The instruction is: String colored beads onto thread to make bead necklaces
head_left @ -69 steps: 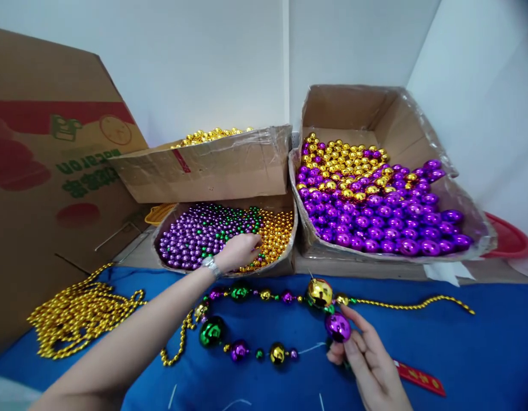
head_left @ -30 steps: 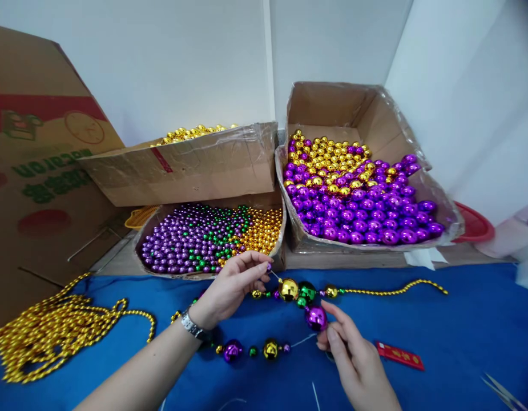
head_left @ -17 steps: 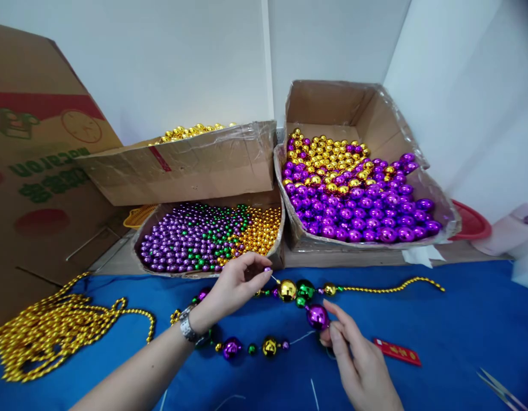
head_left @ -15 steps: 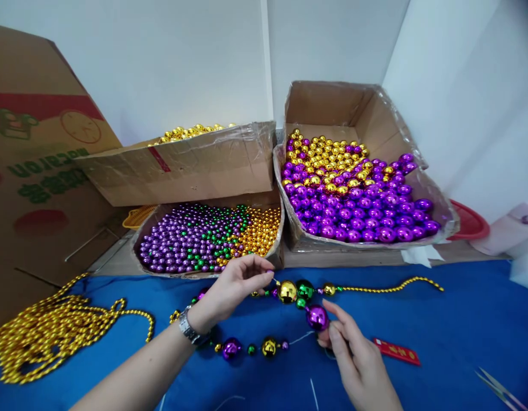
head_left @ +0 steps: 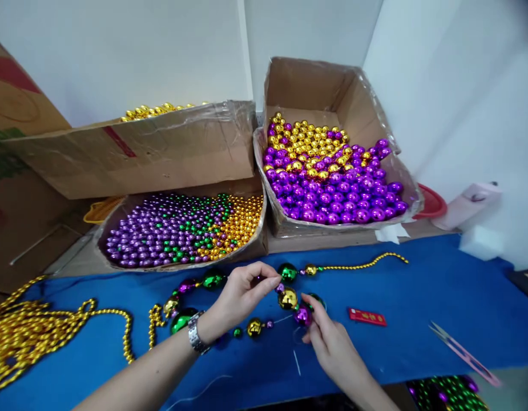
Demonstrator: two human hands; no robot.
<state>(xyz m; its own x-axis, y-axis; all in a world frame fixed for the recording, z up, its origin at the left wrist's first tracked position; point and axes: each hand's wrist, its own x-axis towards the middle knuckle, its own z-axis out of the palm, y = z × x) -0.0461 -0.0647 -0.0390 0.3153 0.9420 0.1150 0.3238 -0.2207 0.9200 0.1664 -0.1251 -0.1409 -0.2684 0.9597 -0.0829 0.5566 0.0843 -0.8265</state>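
Left fingers (head_left: 272,282) at small purple bead (head_left: 279,287)

Cool, muted light falls evenly. Small white glints mark the gold ball (head_left: 288,298) at lower centre and the purple balls (head_left: 336,197) right of centre. The printed carton (head_left: 15,228) sinks into shadow at far left. Lettering on the red card (head_left: 367,317) blurs; the top right corner darkens.

A head-worn camera looks forward and down across the table (head_left: 418,291). Left hand (head_left: 247,292) and right hand (head_left: 332,339) are near, the wall (head_left: 161,45) beyond.
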